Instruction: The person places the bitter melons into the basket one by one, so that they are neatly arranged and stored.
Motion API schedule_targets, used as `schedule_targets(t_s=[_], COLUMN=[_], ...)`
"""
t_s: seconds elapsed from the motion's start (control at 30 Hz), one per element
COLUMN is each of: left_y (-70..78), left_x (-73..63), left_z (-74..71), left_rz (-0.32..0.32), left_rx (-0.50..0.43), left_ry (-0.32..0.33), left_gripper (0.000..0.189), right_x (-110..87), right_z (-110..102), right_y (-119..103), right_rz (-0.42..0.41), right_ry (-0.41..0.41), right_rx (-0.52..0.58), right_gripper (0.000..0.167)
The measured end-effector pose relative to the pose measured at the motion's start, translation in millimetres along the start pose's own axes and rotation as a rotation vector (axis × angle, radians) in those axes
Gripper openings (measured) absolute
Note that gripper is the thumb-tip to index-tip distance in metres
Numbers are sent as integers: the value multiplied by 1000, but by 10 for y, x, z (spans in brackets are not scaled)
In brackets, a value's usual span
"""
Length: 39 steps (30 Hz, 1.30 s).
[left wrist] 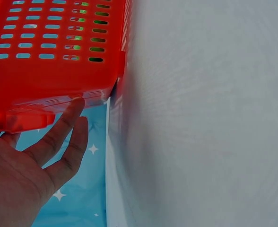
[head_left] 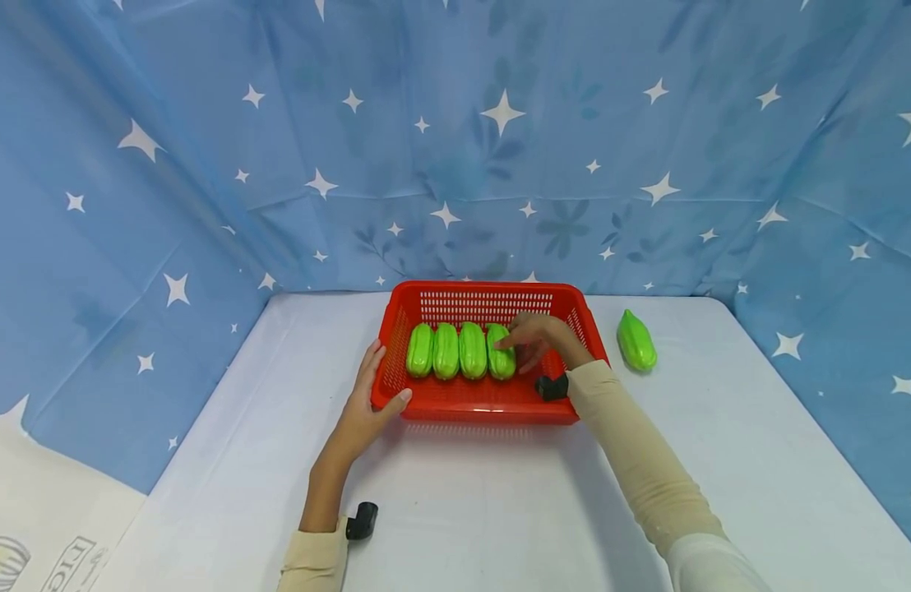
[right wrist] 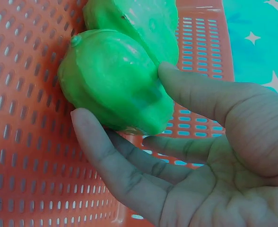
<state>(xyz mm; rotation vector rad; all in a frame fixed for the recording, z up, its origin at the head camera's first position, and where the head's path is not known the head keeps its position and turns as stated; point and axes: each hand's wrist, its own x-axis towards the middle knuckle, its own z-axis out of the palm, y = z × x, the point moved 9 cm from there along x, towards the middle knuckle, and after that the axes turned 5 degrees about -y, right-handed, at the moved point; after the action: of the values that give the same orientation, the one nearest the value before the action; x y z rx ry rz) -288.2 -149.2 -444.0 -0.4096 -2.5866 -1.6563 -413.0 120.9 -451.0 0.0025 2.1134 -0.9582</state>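
Note:
In the head view, a red basket [head_left: 485,403] holds a row of several shiny green papayas [head_left: 446,352]. My left hand [head_left: 363,415] is at its front left corner, thumb lying over the rim and fingers along the outer side. The left wrist view shows those fingers [left wrist: 65,137] fairly straight, one tip against the basket wall. My right hand [head_left: 540,333] reaches inside, around the rightmost papaya [head_left: 501,362]. From the right wrist, the thumb and loosely spread fingers stand on either side of that papaya [right wrist: 110,80]; firm contact cannot be made out.
Another green papaya [head_left: 636,341] lies on the white table [head_left: 485,510], right of the basket. A blue star-patterned curtain [head_left: 455,148] rises behind the table and along both sides. A small black camera [head_left: 362,520] is fixed at the left wrist.

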Motion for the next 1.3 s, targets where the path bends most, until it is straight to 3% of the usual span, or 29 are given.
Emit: schedule_targets(t_s=[0.7,1.1,1.23,1.3], left_y=[25,28,22,15], left_x=[4,20,2,-6], left_z=[-1,-16,-2,2], left_rz=[15,6,6,7], left_rx=[-1,-12,-18,-21], left_ry=[-8,-3,-7,-7], left_gripper=[86,87,87,87], right_x=[-18,-108,-201,-247], right_z=[7,-38,-66,-88], right_y=[48,-35,-31,-21], right_rz=[21,26,33,29], right_ry=[-12,1,1,2], right_rx=[-21,-96,-64,-38], right_gripper=[38,40,46,57])
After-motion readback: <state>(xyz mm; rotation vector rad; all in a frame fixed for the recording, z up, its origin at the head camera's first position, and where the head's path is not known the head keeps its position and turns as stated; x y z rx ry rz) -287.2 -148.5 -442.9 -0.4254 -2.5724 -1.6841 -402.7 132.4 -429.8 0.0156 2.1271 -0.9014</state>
